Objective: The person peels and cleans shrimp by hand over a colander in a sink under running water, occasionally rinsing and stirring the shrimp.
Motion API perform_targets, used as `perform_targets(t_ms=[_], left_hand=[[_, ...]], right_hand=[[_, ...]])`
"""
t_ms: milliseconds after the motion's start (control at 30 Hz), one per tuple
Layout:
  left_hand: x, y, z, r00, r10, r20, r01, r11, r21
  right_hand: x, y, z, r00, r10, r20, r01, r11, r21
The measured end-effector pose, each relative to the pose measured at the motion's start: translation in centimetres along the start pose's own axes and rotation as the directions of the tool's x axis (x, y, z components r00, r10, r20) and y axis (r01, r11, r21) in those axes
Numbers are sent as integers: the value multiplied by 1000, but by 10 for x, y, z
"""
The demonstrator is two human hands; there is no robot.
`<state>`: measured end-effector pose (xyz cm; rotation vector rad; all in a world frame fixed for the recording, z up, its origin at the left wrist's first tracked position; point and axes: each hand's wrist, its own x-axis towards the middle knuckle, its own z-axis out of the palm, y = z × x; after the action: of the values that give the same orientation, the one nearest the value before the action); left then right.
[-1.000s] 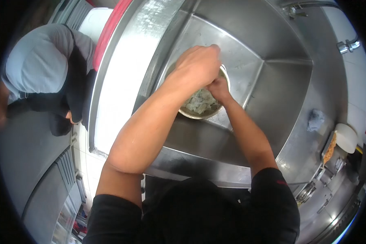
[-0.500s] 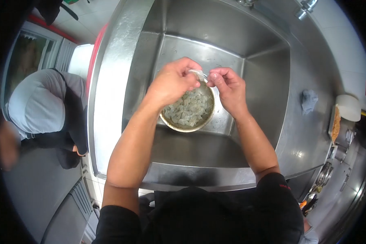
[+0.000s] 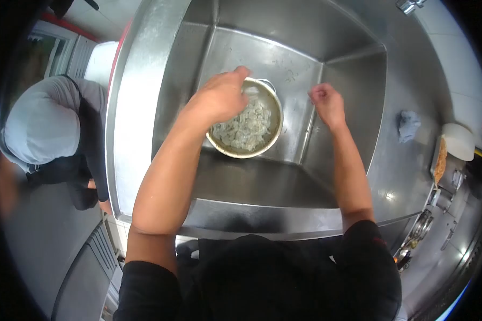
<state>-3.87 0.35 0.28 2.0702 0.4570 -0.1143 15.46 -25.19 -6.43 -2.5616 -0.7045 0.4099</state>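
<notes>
A round metal colander [image 3: 276,134] stands on the bottom of the steel sink [image 3: 300,69]. In it lies a heap of pale, greyish shrimp [image 3: 246,128]. Over the colander's upper left side is my left hand [image 3: 219,96], fingers bent together; what they hold, if anything, is hidden. My right hand [image 3: 327,102] hovers right of the colander, apart from it, with fingers curled together. Any small thing between its fingertips is too small to make out. Small bits [image 3: 290,75] lie on the sink bottom.
Another person [image 3: 43,120] in a light cap is bent over at the left, beside a grey surface. A bluish cloth [image 3: 408,126] lies on the right ledge, near a white container [image 3: 458,142] and a tray of orange-brown food [image 3: 440,163]. A tap fitting [image 3: 409,5] is at the top right.
My hands, together over the colander half a second ago, have moved apart, the right one to the right. The pale piece seen between them no longer shows. The view has shifted slightly.
</notes>
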Motion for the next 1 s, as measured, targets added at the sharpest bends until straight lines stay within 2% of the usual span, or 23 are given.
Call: perform_targets(t_ms=[33,67,167,233,333,433,567,667,767,867,967,1000], left_hand=[[-1,-8,9,999,8,-31,-2,983,186],[-1,-17,16,998,23,-62,1,930,368],[2,2,-1,998,-67,-18,69,963,260],[2,-1,1,998,-56,25,45,951,307],[2,1,-1,997,-58,60,35,941,336],[1,3,-2,994,-87,59,65,950,307],[-1,4,-4,992,-126,28,113,955,275],[2,1,-3,990,-130,52,110,951,287],[4,-3,-4,988,-117,97,82,948,308],[4,-12,2,994,-58,92,29,956,292],[2,-14,8,993,26,113,-47,981,186],[1,-10,5,992,65,111,-80,987,138]], right_hand=[[-1,10,8,996,-54,72,67,980,-187],[-8,19,19,985,-104,138,135,961,-242],[-29,-6,46,909,-131,395,198,971,-134],[-34,-5,81,787,-218,577,282,959,-22],[-36,1,136,643,-289,709,469,881,-66],[-47,2,175,804,-185,565,400,871,-284],[-44,-1,187,844,-177,506,325,919,-221],[-36,20,198,814,-325,480,431,894,-126],[-38,-2,168,868,-184,462,115,978,173],[-38,-23,132,881,-123,457,-106,890,443],[-38,-65,74,886,-136,444,-178,784,595],[-38,-79,57,904,-182,386,-141,726,673]])
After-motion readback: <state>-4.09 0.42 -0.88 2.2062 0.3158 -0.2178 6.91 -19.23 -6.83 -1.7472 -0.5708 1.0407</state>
